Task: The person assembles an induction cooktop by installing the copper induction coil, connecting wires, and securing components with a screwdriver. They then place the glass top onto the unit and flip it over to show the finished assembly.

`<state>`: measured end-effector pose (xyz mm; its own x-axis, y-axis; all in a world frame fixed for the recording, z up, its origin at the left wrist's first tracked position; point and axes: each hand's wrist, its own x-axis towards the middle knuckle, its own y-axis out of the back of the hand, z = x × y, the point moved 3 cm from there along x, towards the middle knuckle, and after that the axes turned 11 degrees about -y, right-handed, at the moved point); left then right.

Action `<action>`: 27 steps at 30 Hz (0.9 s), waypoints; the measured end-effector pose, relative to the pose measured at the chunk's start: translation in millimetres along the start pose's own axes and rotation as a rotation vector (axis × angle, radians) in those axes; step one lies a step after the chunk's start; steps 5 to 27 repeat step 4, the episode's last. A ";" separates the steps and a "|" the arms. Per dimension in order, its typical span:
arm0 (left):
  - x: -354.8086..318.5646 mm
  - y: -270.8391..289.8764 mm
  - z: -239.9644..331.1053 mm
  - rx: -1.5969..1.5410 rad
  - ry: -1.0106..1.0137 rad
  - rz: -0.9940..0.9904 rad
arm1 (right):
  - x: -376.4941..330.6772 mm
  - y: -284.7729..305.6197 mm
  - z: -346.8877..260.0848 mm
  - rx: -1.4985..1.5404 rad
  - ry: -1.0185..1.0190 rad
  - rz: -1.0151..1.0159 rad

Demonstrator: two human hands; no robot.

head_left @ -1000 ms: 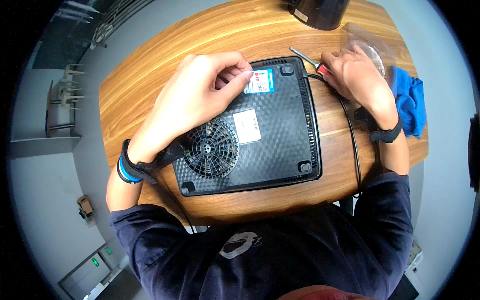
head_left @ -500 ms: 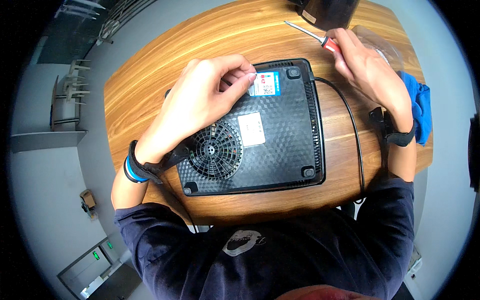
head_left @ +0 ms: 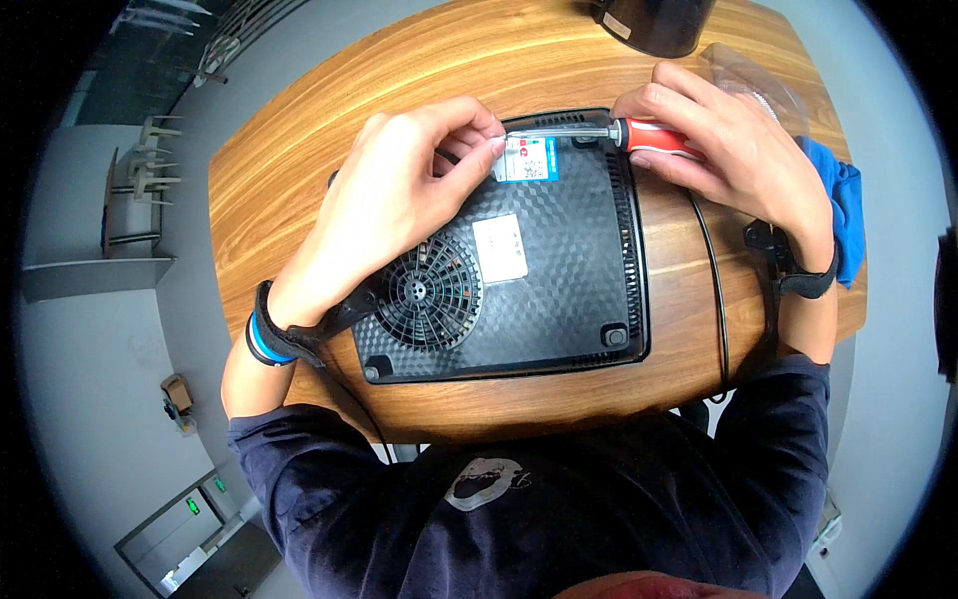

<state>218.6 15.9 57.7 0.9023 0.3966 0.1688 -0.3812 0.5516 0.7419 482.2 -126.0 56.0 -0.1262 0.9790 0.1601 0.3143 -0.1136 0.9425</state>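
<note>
A black induction cooker [head_left: 559, 275] lies upside down, its round fan grille [head_left: 427, 304], rubber feet and a white label [head_left: 501, 250] facing up. My right hand [head_left: 733, 150] grips the red handle of a screwdriver [head_left: 659, 138] beyond the cooker's far right corner. Its metal shaft points left across the far edge, with the tip close to the fingertips of my left hand [head_left: 399, 180]. Thumb and forefinger of that hand are pinched together beside the blue-and-white sticker [head_left: 534, 160]. Whatever small thing they hold is too hidden to name.
A wooden table [head_left: 399, 75] carries the cooker. A dark container [head_left: 654, 25] stands at the far edge, with clear plastic [head_left: 758, 80] and a blue cloth [head_left: 836, 205] to the right. A black cord [head_left: 714, 280] runs down beside the cooker.
My right hand has swung the screwdriver down and left, from above the table to the cooker's far edge, its tip now at my left fingertips. My left hand has barely moved.
</note>
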 end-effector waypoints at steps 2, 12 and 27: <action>-0.1 -0.9 -0.7 -0.004 0.005 -0.001 | -1.2 0.8 -0.2 -0.014 0.007 -0.002; 0.2 -0.6 0.8 0.007 0.012 -0.010 | -0.5 0.6 -0.7 -0.038 0.027 -0.011; 0.2 -0.6 0.8 0.007 0.012 -0.010 | -0.5 0.6 -0.7 -0.038 0.027 -0.011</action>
